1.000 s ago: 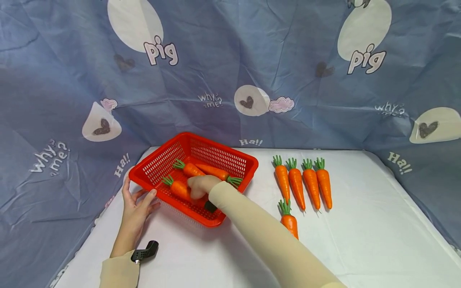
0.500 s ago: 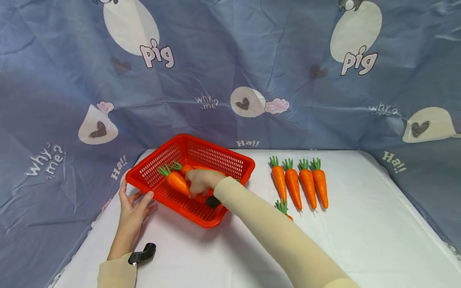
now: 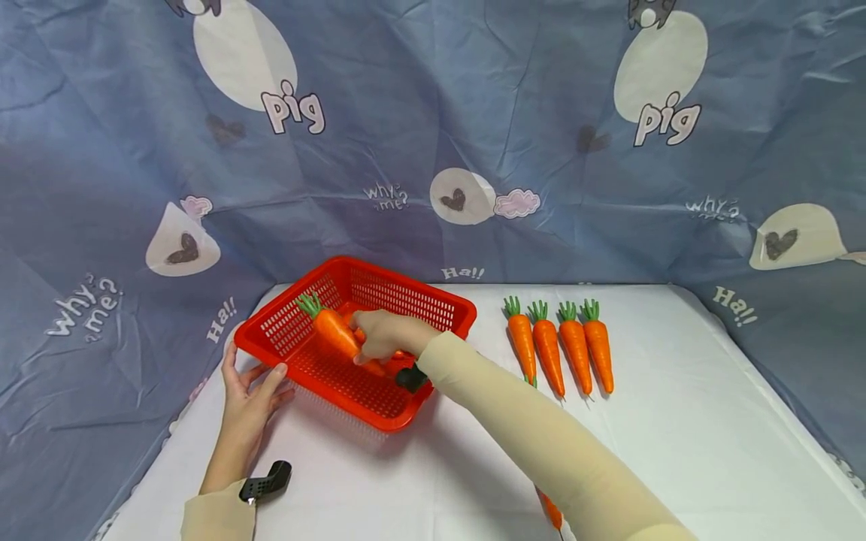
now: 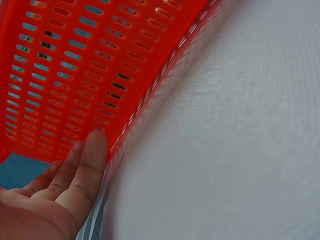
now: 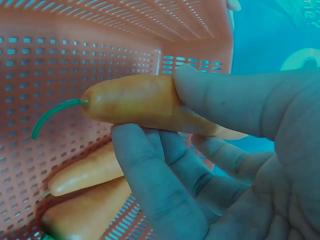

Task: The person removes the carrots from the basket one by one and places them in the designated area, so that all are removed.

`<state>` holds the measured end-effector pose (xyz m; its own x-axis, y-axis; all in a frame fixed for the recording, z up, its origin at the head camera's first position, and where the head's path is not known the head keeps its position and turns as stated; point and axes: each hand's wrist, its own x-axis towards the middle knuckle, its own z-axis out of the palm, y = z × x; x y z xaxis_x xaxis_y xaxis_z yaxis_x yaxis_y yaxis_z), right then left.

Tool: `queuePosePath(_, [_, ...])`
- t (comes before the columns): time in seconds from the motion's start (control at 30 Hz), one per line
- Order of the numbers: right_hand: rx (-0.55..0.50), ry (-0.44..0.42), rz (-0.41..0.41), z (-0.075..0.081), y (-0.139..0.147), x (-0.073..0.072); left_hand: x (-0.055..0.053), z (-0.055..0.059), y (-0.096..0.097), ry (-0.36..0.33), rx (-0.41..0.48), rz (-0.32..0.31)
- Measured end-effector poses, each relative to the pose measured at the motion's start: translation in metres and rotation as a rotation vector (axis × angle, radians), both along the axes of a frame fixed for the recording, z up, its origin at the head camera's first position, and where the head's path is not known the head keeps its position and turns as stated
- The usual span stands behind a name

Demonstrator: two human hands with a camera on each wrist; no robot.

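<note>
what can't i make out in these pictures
Head view: the lower carrots in the basket, mostly hidden by the right hand.
Head view: the table carrot's middle, covered by the right sleeve.
Right wrist: part of the bottommost carrot, cut by the bottom edge.
Left wrist: basket contents, screened by its wall.

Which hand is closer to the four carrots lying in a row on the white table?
Right. The right hand grips a carrot in the red basket, left of the four carrots. The left hand is farther away, touching the basket's left corner.
</note>
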<state>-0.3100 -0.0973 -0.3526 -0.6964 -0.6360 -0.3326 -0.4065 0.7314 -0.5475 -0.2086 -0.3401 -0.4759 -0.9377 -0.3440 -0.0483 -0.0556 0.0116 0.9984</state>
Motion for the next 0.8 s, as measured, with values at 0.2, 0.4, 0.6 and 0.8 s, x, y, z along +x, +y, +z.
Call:
queuePosePath(0.2, [-0.039, 0.032, 0.000, 0.003, 0.013, -0.001, -0.001, -0.002, 0.000, -0.005, 0.003, 0.002])
queuePosePath(0.4, [-0.091, 0.018, -0.030, 0.008, 0.030, 0.000, 0.001, -0.001, 0.000, 0.000, 0.007, 0.003])
queuePosePath(0.6, [-0.137, 0.024, -0.041, 0.012, 0.046, 0.001, 0.002, -0.001, 0.000, 0.014, 0.008, 0.006])
queuePosePath(0.8, [-0.173, 0.033, -0.028, 0.017, 0.057, 0.004, 0.002, 0.000, -0.001, 0.015, 0.004, -0.003])
